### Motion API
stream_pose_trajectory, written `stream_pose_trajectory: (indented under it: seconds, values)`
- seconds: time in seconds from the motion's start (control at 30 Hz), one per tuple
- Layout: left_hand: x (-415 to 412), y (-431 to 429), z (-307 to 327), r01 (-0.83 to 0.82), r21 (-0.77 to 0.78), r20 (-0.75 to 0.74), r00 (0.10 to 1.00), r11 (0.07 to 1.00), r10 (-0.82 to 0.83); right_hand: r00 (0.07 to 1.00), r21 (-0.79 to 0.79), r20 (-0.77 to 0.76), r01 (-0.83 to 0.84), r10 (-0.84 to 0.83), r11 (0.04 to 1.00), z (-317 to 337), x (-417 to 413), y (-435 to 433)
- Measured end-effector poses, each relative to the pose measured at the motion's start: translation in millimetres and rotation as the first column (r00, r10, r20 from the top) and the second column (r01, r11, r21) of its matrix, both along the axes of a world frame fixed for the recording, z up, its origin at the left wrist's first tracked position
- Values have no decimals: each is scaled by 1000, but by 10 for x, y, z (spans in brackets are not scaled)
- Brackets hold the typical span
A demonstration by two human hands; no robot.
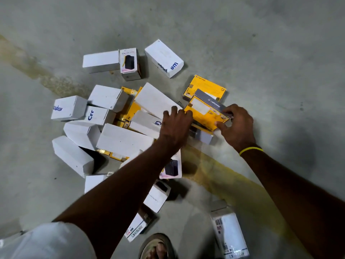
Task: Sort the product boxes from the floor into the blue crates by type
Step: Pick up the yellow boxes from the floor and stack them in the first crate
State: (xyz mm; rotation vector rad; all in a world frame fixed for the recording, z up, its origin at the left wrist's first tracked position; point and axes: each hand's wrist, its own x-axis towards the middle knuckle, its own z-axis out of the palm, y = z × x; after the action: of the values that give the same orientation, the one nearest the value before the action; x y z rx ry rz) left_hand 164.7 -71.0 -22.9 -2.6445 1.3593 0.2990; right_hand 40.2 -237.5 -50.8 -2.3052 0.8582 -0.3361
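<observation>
Near Lapcare box (204,114) lies right of the pile (123,139) — far Lapcare box (203,84) behind it.

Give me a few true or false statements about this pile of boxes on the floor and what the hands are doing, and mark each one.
1. The left hand and the right hand hold the same yellow box. True.
2. A blue crate stands beside the pile. False: no crate is in view, only the concrete floor.
3. The right wrist wears a yellow band. True.
4. Every box on the floor is yellow. False: most are white boxes.
5. The held box is the only yellow one. False: a second yellow box lies just beyond it.
</observation>
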Motion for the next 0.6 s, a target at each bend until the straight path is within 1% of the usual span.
stream_pose_trajectory:
  seconds: [0.07, 0.1, 0.13, 0.2, 0.27, 0.3, 0.33, 0.37, 0.4, 0.43, 0.47, 0.5, 0.53, 0.57, 0.6]
  values:
    - [50, 42, -67, -31, 22, -81, 996, 999, 33, 990, 194, 4, 138, -141, 971, 23, 77, -6]
    - [67, 73, -75, -29, 12, -130, 991, 1000, 30, 985, 277, -24, 170, -171, 946, 43, 110, 15]
    - [64, 105, -62, -18, -10, -154, 988, 1000, 16, 983, 322, -40, 184, -181, 929, 38, 134, 36]
    - [57, 171, -24, 15, -100, -160, 987, 995, -31, 972, 361, -68, 233, -223, 903, 29, 135, 56]
    - [59, 277, 63, 20, -256, -220, 972, 966, -78, 946, 423, -102, 321, -308, 847, 43, 79, 35]
    - [64, 346, 138, -7, -338, -266, 960, 941, -89, 927, 463, -130, 370, -351, 806, 81, 31, 14]
    - [80, 420, 220, -61, -408, -321, 944, 911, -81, 908, 535, -139, 405, -396, 741, 121, -25, -18]
    - [72, 498, 357, -150, -466, -381, 924, 872, -44, 890, 643, -126, 410, -439, 646, 218, -98, -38]
    - [49, 567, 515, -289, -511, -479, 878, 810, 12, 873, 758, -105, 380, -475, 531, 329, -185, -54]
    - [15, 626, 730, -470, -499, -626, 776, 728, 72, 861, 847, -90, 330, -501, 415, 464, -283, -65]
    - [-20, 674, 964, -659, -426, -796, 599, 620, 89, 851, 904, -84, 284, -518, 320, 598, -392, -76]
    - [-35, 717, 1161, -799, -299, -917, 392, 522, 74, 847, 932, -87, 255, -525, 258, 712, -495, -90]
    - [-48, 772, 1343, -872, -171, -974, 218, 460, 52, 844, 949, -89, 234, -529, 213, 838, -607, -96]
    - [-55, 833, 1515, -894, -87, -991, 123, 439, 54, 841, 955, -93, 227, -534, 192, 954, -705, -95]
    - [-67, 882, 1665, -906, -36, -996, 68, 422, 62, 839, 960, -95, 219, -535, 174, 1087, -793, -68]
